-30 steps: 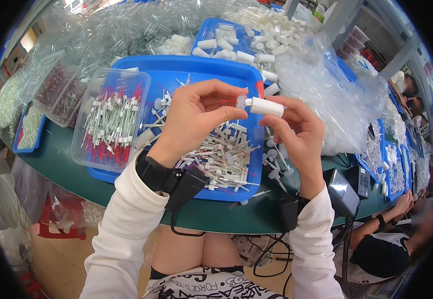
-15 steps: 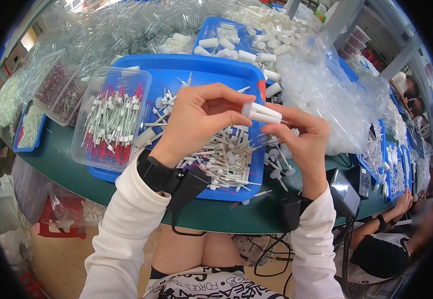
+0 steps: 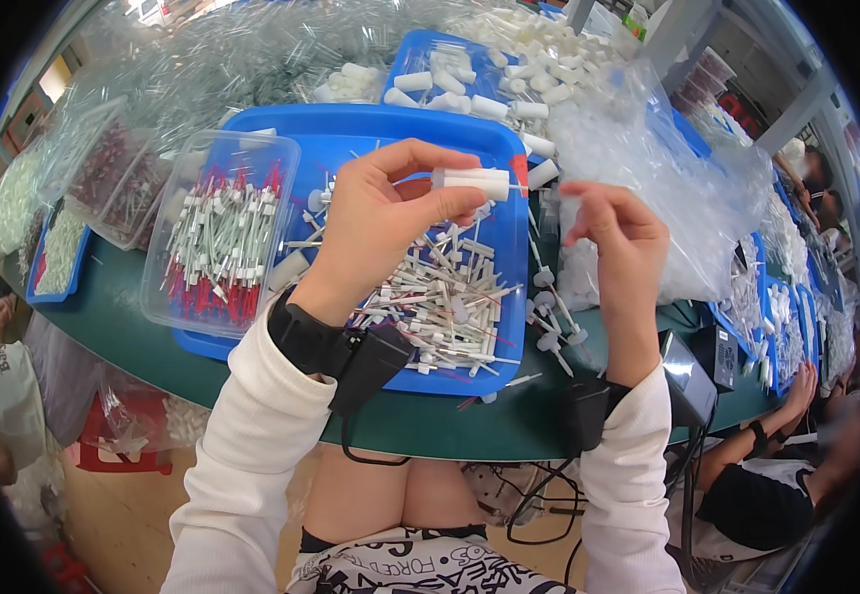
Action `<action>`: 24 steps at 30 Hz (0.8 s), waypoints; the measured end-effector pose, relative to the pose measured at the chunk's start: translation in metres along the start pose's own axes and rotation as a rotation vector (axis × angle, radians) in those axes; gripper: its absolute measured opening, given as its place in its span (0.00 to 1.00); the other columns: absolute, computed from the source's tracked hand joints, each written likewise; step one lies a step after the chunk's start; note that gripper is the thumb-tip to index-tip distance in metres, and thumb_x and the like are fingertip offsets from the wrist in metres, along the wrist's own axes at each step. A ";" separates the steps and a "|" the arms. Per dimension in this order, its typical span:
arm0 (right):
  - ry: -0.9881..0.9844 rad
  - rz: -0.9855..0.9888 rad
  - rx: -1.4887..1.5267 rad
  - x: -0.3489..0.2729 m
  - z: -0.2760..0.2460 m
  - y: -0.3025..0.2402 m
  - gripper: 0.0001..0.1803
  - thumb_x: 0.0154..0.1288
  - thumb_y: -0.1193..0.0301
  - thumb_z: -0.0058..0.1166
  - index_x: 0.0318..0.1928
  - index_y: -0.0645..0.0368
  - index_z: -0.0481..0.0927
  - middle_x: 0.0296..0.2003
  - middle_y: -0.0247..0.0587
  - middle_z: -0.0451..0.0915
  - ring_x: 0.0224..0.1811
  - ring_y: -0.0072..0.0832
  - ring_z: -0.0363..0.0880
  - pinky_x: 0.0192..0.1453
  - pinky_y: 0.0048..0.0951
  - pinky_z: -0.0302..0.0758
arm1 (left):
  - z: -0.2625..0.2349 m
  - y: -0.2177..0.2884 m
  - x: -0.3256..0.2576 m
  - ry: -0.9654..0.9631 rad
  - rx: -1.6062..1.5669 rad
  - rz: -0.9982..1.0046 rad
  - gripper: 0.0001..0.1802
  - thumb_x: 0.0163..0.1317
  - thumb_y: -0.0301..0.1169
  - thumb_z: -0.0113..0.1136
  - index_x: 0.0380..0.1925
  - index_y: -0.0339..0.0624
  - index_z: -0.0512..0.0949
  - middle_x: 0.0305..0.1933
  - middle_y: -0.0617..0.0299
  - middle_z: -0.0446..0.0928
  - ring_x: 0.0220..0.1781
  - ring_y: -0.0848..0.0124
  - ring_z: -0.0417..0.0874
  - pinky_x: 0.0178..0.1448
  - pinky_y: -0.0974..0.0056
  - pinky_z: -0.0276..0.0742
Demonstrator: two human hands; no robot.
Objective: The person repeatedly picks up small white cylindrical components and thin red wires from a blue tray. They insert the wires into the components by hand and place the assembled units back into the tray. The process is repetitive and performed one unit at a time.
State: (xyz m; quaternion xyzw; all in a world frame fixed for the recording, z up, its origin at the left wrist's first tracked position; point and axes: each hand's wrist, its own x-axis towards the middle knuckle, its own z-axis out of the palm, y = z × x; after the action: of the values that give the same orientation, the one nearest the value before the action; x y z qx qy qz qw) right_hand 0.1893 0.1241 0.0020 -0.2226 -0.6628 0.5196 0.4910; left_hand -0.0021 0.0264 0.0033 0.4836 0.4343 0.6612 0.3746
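Observation:
My left hand (image 3: 376,223) pinches a white plastic cylinder (image 3: 487,182) between thumb and fingers, lying level above the blue tray. A thin pin sticks out of its right end, and a clearer collar shows near my fingertips. To the right of it, my right hand (image 3: 624,233) is apart from the cylinder, fingers separated, with nothing visible between them. Below lies the blue tray (image 3: 390,121), holding a heap of small white stick parts (image 3: 440,312) with thin red wires. Several stick parts with round grey-white discs (image 3: 549,322) rest on the table beside the tray.
Left of the heap stands a clear box (image 3: 158,297) of red-and-white stick parts. White cylinders (image 3: 450,79) fill a blue tray behind. A clear plastic bag (image 3: 638,198) bulges at the right, near a black device (image 3: 687,381). Another person's hand (image 3: 801,391) is at far right.
My right hand has let go of the cylinder and moved away to the right. My left hand, still gripping it, has shifted slightly left and up, and the cylinder now lies more level.

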 end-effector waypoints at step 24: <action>-0.135 -0.216 -0.113 -0.014 0.022 0.003 0.15 0.52 0.82 0.58 0.43 0.68 0.76 0.41 0.45 0.78 0.43 0.28 0.78 0.49 0.25 0.74 | -0.003 -0.003 -0.003 -0.066 -0.037 -0.123 0.10 0.57 0.26 0.59 0.38 0.33 0.76 0.34 0.55 0.78 0.32 0.74 0.79 0.38 0.70 0.76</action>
State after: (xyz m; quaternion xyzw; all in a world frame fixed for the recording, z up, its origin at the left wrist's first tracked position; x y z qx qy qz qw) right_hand 0.1752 0.1041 -0.0063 -0.1420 -0.7426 0.4394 0.4850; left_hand -0.0042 0.0243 -0.0004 0.4705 0.4383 0.6285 0.4375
